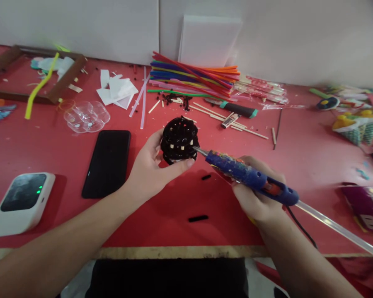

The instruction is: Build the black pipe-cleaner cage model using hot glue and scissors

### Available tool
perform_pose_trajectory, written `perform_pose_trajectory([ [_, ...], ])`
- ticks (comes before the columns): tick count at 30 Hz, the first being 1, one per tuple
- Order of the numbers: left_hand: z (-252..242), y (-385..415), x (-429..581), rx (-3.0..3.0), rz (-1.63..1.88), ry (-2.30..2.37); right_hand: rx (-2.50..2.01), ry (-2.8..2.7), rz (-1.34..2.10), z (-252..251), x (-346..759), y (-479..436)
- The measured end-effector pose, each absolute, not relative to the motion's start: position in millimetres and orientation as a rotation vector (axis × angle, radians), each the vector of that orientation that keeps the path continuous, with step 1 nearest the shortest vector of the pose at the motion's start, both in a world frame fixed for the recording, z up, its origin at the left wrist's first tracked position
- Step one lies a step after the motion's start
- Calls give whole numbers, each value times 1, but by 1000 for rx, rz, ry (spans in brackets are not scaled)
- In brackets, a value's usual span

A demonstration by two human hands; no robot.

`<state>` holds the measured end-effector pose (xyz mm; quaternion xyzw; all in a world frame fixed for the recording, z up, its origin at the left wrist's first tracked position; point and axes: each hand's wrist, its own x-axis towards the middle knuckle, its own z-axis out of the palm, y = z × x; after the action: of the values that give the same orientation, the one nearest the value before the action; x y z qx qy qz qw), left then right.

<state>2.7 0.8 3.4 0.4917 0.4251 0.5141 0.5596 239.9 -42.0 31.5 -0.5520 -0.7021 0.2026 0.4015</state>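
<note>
My left hand point(151, 167) is closed around a small round black craft piece point(179, 138), built in layers with short pale pegs between them. Its thumb lies along the lower front of the piece. My right hand point(256, 192) grips a blue glue gun point(239, 167) with dried glue on its barrel and a long clear glue stick out of the back. The metal nozzle points left and meets the right side of the black piece, near a pale peg. Two short black bits, one point(198, 218) longer than the other point(206, 177), lie on the red table below.
Behind are colourful pipe cleaners point(192, 76), wooden sticks point(230, 120) and green-black cutters point(239, 108). To the left lie a phone point(106, 163), a white device point(22, 203), a clear plastic tray point(87, 116) and a brown frame point(57, 85). A purple object point(362, 207) sits right.
</note>
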Motion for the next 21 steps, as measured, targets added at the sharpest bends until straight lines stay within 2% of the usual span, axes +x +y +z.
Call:
perform_pose_trajectory([
  [21,7,2,3,1135,1255,1074,-1387,-1815,489,31,245,-41],
])
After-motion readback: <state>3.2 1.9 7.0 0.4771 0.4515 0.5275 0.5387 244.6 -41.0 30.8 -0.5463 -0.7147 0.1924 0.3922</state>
